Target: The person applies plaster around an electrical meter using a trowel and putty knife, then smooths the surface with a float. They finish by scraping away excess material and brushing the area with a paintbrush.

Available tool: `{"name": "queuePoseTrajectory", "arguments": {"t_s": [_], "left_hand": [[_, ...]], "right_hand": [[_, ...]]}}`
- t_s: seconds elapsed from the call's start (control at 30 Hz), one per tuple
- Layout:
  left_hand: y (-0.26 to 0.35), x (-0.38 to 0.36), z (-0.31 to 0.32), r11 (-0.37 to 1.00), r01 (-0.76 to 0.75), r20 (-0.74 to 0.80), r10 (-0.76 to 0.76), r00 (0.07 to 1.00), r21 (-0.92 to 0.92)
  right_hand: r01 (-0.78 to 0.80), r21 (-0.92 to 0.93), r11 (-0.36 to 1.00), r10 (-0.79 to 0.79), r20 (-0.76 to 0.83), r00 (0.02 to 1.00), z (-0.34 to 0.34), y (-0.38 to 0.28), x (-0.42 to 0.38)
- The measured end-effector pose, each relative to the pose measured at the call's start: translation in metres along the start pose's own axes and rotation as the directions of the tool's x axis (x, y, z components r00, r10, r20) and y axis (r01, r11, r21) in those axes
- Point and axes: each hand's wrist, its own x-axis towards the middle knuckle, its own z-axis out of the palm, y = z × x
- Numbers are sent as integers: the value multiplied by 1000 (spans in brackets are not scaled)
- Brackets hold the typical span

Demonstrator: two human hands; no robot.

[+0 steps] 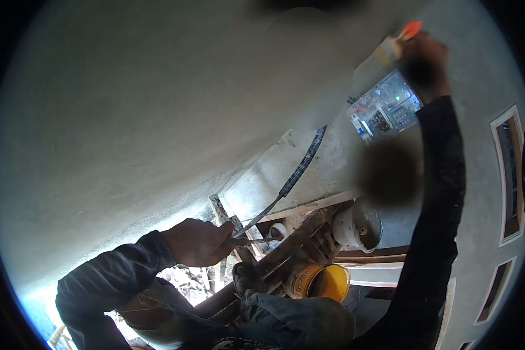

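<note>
High on the right, my right hand (429,64) is closed round a paintbrush (401,45) with an orange end, held up near the line where two grey surfaces meet. Motion blurs the hand a little. Just below it is a clear-covered electric meter box (386,106) with a lit green light. My left hand (197,242), lower and nearer my body, is closed on a thin, flat grey tool (255,240) that points right. A cable in black corrugated conduit (303,163) runs down toward this hand, its lower end passing close by the fingers.
Below are rough wooden planks (297,242), a yellow bucket (318,282) and a whitish, dirty bucket (357,226). A plain grey plastered surface (146,116) fills the upper left. White-framed openings (510,175) line the right wall. Dark smudges blur parts of the view.
</note>
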Motion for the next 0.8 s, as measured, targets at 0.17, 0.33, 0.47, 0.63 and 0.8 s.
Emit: {"name": "queuePoseTrajectory", "arguments": {"t_s": [0.17,0.33,0.47,0.63,0.8], "left_hand": [[-3,-1,0,1000,-10,-45,11,999,23],[0,-1,4,998,1,-69,3,998,61],[4,-3,4,999,15,-4,-15,1000,42],[0,-3,7,999,-14,-25,15,1000,46],[-1,-2,5,999,-28,-47,30,998,31]], "right_hand": [[-88,447,890,157,-120,980,-52,45,3],[15,341,940,-81,179,980,13,-41,-37],[-131,292,947,24,343,939,19,-74,-48],[-19,13,1000,20,-54,998,14,4,-15],[-122,549,827,132,21,991,-53,34,-4]]}}
